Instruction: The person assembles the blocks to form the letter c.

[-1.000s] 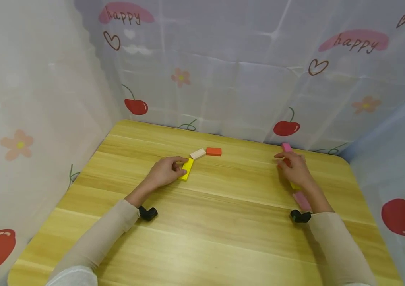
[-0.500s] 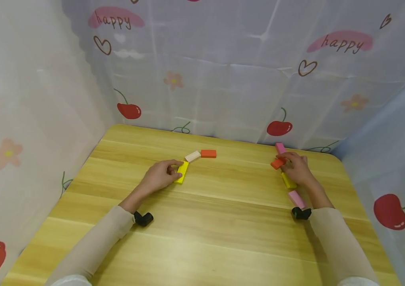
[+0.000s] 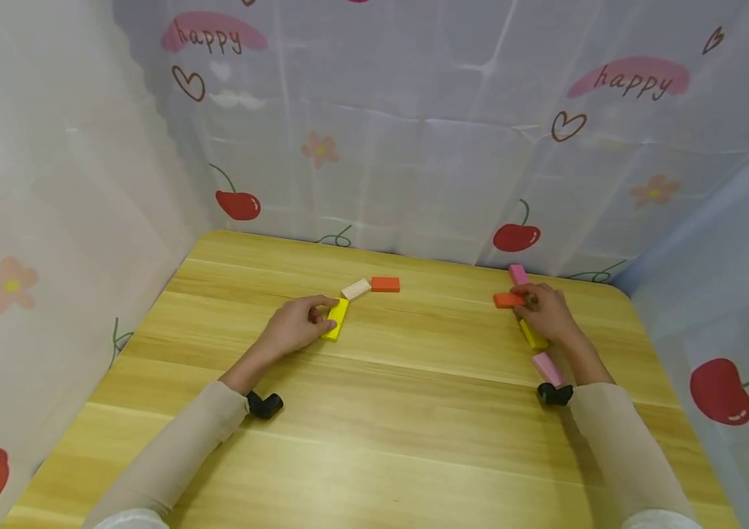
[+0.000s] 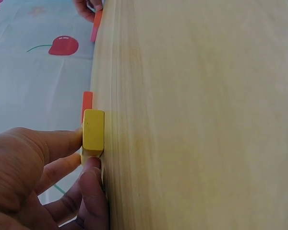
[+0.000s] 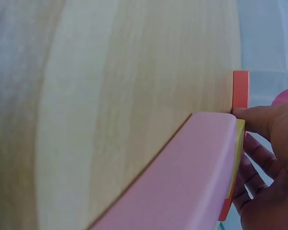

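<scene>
The left hand (image 3: 295,327) pinched the yellow block (image 3: 336,319); the right hand (image 3: 546,312) gripped the orange block (image 3: 506,300); light, level sliding seemed wisest.

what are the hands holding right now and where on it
The left hand pinches the yellow block by its long sides. The right hand holds an orange block by its right end.

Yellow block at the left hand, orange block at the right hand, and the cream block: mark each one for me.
yellow block (image 3: 337,319), head view, middle of its top face.
orange block (image 3: 505,300), head view, the end sticking out left of the fingers.
cream block (image 3: 356,289), head view, centre of its top face.
</scene>
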`<state>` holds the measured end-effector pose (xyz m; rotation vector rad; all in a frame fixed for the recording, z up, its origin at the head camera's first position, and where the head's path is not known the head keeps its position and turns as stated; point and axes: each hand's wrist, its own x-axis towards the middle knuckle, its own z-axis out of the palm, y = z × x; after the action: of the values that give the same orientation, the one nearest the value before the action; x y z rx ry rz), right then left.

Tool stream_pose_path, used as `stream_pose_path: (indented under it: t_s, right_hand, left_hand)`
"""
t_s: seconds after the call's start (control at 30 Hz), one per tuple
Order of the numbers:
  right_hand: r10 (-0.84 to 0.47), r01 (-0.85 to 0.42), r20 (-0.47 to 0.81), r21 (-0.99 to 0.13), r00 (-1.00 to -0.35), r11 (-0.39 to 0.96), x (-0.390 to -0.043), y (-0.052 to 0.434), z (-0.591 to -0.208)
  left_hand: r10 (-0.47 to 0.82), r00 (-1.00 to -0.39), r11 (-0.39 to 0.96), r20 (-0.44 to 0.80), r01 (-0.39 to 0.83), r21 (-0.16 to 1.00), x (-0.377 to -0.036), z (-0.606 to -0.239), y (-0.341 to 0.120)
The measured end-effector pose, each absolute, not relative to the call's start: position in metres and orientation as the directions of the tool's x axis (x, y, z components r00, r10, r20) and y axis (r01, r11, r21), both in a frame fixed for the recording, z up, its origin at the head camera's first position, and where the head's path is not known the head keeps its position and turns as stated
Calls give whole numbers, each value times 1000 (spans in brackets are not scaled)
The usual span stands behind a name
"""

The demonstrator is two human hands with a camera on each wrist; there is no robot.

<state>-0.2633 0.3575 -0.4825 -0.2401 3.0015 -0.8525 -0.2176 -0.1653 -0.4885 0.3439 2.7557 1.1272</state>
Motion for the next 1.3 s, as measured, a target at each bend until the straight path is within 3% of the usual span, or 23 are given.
stream_pose_path:
  t_s: [1.3]
  right_hand:
    - [-209, -209, 64, -552, -976, 807, -257, 331, -482]
  left_hand:
    - [259, -965, 701, -47, 154, 696, -218, -489, -165]
